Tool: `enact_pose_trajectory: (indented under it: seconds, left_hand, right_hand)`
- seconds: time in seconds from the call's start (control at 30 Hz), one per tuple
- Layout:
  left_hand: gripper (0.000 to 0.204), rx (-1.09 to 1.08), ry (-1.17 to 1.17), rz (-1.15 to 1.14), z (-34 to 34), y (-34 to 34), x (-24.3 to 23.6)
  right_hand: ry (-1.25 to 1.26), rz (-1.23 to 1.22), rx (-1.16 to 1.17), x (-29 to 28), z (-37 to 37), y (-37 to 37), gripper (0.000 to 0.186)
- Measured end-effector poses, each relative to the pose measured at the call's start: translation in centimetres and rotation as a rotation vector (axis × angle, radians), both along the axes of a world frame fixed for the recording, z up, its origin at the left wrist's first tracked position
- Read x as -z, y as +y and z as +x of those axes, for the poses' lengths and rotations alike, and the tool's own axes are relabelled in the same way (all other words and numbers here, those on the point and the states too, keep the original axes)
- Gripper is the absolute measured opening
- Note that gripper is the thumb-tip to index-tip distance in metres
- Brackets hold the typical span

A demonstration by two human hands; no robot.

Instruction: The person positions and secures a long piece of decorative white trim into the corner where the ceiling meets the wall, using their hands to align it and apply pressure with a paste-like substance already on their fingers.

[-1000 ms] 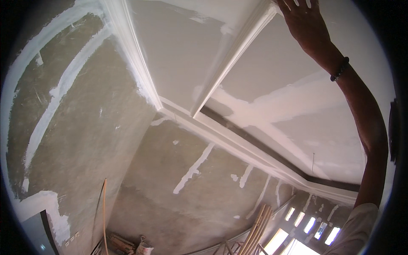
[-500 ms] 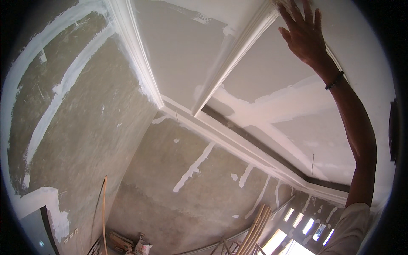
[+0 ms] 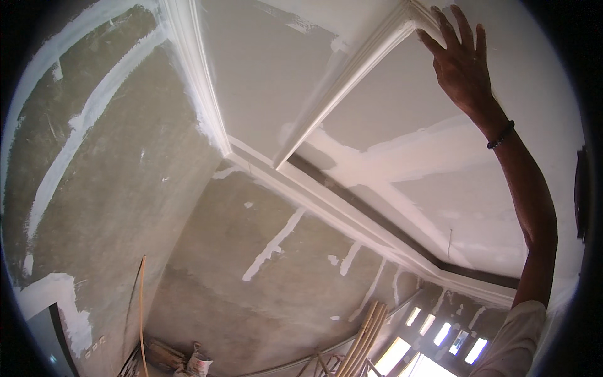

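My right hand (image 3: 463, 72) reaches up to the ceiling at the upper right, back of the hand toward me and fingers spread. It lies against or just beside the white ceiling moulding (image 3: 352, 85), near the corner where two lengths meet; whether the palm presses on it I cannot tell. Nothing shows in its fingers. A dark beaded bracelet (image 3: 501, 134) circles the wrist, and a light sleeve (image 3: 518, 333) covers the upper arm. My left hand is out of the picture.
A recessed ceiling panel (image 3: 377, 125) has pale filler bands. White-patched grey walls (image 3: 119, 169) stand left and ahead. Bamboo poles (image 3: 364, 339), a thin upright stick (image 3: 142, 314) and a sack (image 3: 198, 363) are below. Small window slots (image 3: 442, 333) glow at lower right.
My right hand has shifted slightly right and down in the picture, fingers still spread. The moulding's corner beside it shows more. The whole view has tilted a little.
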State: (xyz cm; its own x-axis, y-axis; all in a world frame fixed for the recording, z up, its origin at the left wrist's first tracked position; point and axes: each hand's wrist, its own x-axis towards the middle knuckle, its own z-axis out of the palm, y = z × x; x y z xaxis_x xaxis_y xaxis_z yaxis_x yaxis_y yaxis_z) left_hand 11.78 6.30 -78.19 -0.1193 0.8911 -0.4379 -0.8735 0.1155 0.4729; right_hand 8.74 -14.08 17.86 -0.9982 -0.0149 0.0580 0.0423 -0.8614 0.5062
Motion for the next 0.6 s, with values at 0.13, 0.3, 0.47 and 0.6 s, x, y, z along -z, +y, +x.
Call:
enact_pose_trajectory:
  seconds: [0.13, 0.3, 0.47, 0.6]
  left_hand:
    - [0.061, 0.044, 0.035, -0.038, 0.2, 0.8, 1.3]
    - [0.052, 0.082, 0.093, -0.003, 0.0, 0.5, 1.6]
    - [0.044, 0.123, 0.169, 0.053, 0.0, 0.4, 2.7]
    - [0.038, 0.136, 0.199, 0.061, 1.1, 1.2, 4.8]
  right_hand:
    - [0.092, 0.0, -0.104, 0.2, -0.3, 0.1, 0.07]
    - [0.183, 0.066, -0.042, 0.8, -2.3, 1.4, 0.066]
    - [0.202, -0.05, -0.096, 1.1, -2.5, 2.2, 0.066]
    - [0.006, 0.029, -0.08, 0.6, -2.0, 2.1, 0.066]
